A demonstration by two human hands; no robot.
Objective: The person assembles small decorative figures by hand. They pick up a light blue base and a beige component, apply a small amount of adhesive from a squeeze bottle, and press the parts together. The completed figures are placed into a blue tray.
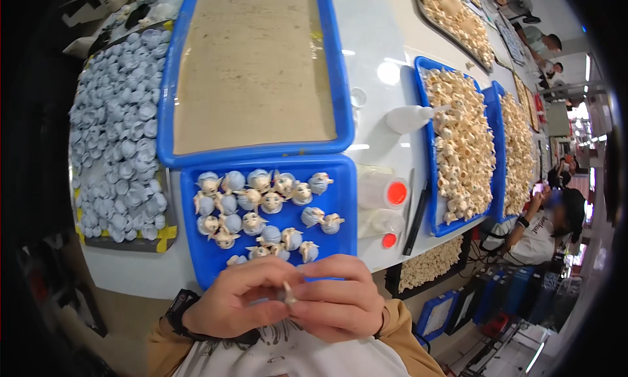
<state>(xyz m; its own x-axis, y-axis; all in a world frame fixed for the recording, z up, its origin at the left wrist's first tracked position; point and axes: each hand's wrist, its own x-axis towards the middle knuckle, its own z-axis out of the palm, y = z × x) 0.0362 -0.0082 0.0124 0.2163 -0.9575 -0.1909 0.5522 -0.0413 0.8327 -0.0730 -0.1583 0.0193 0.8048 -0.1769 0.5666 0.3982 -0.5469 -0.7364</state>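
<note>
My left hand [245, 300] and my right hand [340, 297] meet at the near edge of a blue tray [340, 200]. The fingers of both are closed around a small cream-coloured figurine part [288, 294]; only a pale pointed bit shows, the rest is hidden by my fingers. In the tray lie several small doll heads [271, 201] with pointed ears and pale blue hair caps, some face up and others turned over.
Left, a flat board holds many pale blue caps [124, 115]. Beyond is a cardboard-lined blue tray [252, 69]. To the right stand a white squeeze bottle [409, 119], red-centred containers [396, 192], a black pen-like tool [415, 223] and trays of cream parts [458, 148]. A person [540, 230] sits farther right.
</note>
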